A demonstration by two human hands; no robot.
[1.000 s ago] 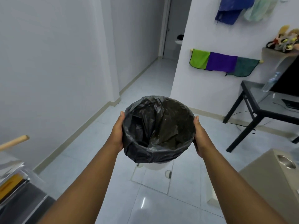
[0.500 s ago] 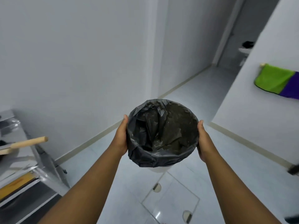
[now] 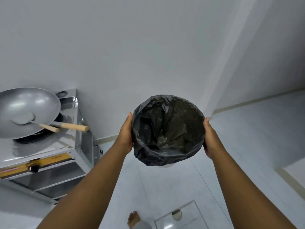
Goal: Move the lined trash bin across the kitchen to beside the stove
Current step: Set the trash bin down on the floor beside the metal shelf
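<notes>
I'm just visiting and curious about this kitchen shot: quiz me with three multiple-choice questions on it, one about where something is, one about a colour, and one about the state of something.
1. Where is the stove relative to the trash bin?
A. To its left
B. To its right
C. Directly beneath it

2. What colour is the liner in the bin?
A. White
B. Black
C. Blue

3. What is the state of the bin?
A. Standing on the floor
B. Lying tipped over
C. Held up off the floor in two hands

Answers:
1. A, since the steel stove with the wok on top fills the left side of the view while the bin is at centre.
2. B, since dark black plastic folds over the rim.
3. C, since the left hand and right hand grip opposite sides and floor tiles show below it.
</notes>
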